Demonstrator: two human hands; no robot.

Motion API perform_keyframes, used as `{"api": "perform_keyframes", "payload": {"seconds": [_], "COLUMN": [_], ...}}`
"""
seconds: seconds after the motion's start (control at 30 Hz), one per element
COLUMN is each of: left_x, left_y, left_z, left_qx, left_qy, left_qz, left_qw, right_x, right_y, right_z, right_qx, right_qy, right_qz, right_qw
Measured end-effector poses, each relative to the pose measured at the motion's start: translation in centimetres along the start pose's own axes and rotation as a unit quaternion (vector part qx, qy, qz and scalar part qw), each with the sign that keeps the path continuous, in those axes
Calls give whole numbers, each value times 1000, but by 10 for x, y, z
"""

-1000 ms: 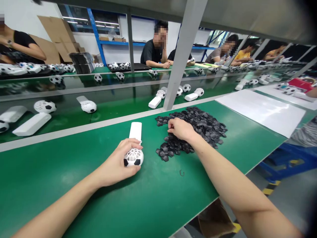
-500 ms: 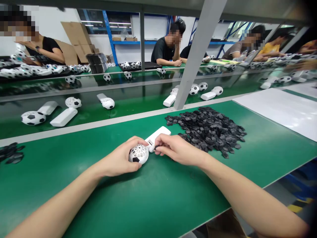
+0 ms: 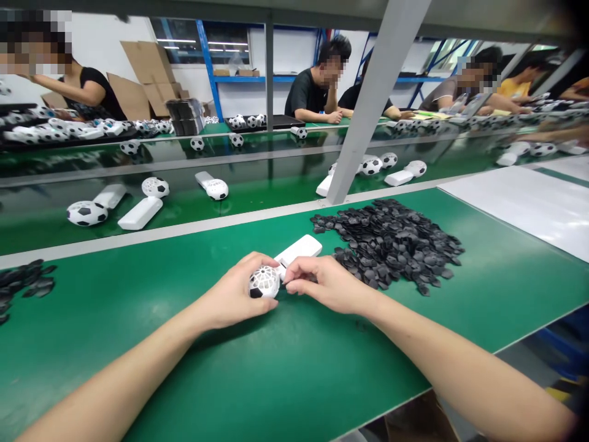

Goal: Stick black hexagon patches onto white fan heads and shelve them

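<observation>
My left hand [image 3: 234, 293] is wrapped round the ball-shaped head of a white handheld fan [image 3: 264, 282] with a football pattern and a web-like grille. Its white handle [image 3: 301, 247] points away to the upper right, resting on the green bench. At the right side of the ball, my right hand [image 3: 324, 283] holds thumb and fingers pinched together by the joint with the handle. Whatever lies between those fingertips is hidden. Just beyond that hand spreads a heap of small black pentagon pieces [image 3: 400, 245].
Another cluster of black pieces [image 3: 27, 282] lies at the left. Behind the bench edge, a green conveyor [image 3: 257, 190] carries several football fans. A slanted metal post [image 3: 368, 116] rises from the edge. White sheets [image 3: 519, 202] lie at right. Several people [image 3: 313, 92] sit across the line.
The black piece seen at my right fingertips before no longer shows, and those fingers are closer to the ball. The conveyor fans appear shifted right, partly because the view moved.
</observation>
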State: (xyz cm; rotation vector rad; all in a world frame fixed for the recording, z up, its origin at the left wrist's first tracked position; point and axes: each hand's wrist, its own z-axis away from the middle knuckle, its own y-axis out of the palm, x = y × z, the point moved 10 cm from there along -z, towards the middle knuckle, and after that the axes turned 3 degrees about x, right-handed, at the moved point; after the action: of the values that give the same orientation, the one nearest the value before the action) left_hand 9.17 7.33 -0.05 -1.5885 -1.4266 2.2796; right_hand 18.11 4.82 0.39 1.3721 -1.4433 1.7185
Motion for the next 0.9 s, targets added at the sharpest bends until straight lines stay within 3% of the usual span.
{"api": "perform_keyframes", "payload": {"seconds": [0.37, 0.53, 0.77, 0.83, 0.9], "left_x": [-6, -10, -8, -6, -3], "left_y": [0, 1, -2, -6, -15], "left_z": [0, 0, 2, 0, -10], "left_qx": [-81, -80, -103, -102, -113], "left_qy": [21, 57, 50, 39, 17], "left_qz": [-16, -40, -35, -26, -33], "left_qw": [996, 994, 993, 994, 993], "right_x": [-6, -10, -20, -15, -8], "right_y": [2, 2, 5, -4, -27], "right_z": [-9, -10, -14, -14, -9], "right_qx": [-35, -30, -41, -50, -91], "right_qy": [-12, -6, 19, 20, 16], "right_qz": [17, 0, 16, 57, 155], "right_qw": [999, 1000, 999, 997, 984]}}
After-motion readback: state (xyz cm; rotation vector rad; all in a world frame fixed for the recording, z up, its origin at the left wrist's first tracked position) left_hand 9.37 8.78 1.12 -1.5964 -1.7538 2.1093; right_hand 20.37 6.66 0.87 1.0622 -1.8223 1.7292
